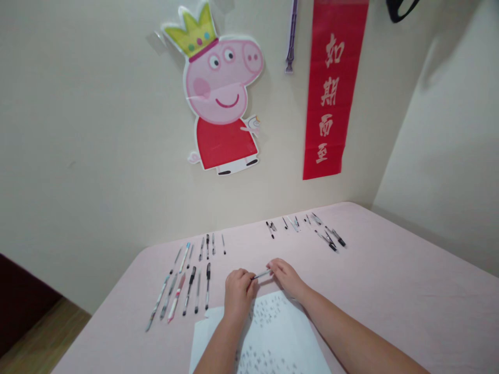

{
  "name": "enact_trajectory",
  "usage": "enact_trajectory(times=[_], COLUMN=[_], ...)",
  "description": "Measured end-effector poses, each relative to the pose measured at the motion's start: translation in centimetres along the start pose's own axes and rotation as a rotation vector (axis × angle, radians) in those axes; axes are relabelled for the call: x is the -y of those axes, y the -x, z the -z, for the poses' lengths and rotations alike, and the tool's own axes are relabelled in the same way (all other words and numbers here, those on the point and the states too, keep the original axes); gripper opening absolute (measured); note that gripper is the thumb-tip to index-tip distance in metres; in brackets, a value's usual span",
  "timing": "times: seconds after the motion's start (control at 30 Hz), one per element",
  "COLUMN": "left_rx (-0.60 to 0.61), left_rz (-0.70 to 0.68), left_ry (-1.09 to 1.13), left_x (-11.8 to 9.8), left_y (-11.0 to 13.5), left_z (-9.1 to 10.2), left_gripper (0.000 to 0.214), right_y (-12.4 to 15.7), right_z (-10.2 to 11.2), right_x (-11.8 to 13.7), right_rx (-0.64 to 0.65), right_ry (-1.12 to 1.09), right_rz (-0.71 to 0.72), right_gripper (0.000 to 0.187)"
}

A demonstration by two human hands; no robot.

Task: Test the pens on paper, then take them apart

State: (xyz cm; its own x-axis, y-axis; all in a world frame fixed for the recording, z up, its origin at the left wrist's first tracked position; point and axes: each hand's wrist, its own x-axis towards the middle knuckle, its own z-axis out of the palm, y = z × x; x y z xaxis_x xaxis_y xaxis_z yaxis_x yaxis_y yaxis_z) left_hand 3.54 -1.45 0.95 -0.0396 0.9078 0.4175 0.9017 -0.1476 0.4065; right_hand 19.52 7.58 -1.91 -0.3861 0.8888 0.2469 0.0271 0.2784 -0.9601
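"What lies closest to us?"

"A sheet of paper point(288, 343) covered in small dark marks. The person's left forearm point(216, 343) crosses it and the right forearm point(351, 330) comes in along its right side."

"And the biggest things?"

"The pale wall point(97, 104), then the table point(409, 291) with its pink cover."

"Anything on that wall?"

"A crowned cartoon pig point(226, 140) in red, and right of it a narrower red banner point(327, 98) with four pale characters."

"How are the hands?"

"The left hand point(238, 292) pinches the dark end of a slim pen point(261, 275); the right hand point(288, 278) pinches the pale end. The pen sits slightly tilted between them, just beyond the paper's top edge."

"And the smallest?"

"Two rows of pens point(208, 285) on the left, and tinier pen-like pieces point(341, 241) at far right, too small to sort."
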Motion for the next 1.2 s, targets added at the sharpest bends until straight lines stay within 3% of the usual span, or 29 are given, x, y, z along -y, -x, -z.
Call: enact_trajectory(times=[0.13, 0.27, 0.53, 0.77, 1.2], left_rx=[-0.006, -0.013, -0.016, -0.063, 0.015], left_rz=[-0.002, 0.014, 0.069, 0.079, 0.102], left_ry=[-0.008, 0.003, 0.041, 0.048, 0.139], left_x=[-0.1, 0.0, 0.9, 1.5, 0.7], left_y=[-0.1, 0.0, 0.2, 0.3, 0.1], left_z=[0.1, -0.1, -0.3, -0.9, -0.4], left_gripper=[0.023, 0.021, 0.024, 0.025, 0.038], right_y=[0.1, 0.2, 0.1, -0.3, -1.2], right_z=[0.1, 0.2, 0.5, 0.4, 0.9], right_x=[0.4, 0.6, 0.3, 0.0, -1.0], right_rx=[0.036, 0.03, -0.005, -0.074, -0.27], right_ry=[0.074, -0.004, -0.185, -0.353, -0.383], right_rz=[0.037, 0.023, -0.128, -0.202, -0.244], right_gripper=[0.035, 0.027, 0.026, 0.032, 0.04])
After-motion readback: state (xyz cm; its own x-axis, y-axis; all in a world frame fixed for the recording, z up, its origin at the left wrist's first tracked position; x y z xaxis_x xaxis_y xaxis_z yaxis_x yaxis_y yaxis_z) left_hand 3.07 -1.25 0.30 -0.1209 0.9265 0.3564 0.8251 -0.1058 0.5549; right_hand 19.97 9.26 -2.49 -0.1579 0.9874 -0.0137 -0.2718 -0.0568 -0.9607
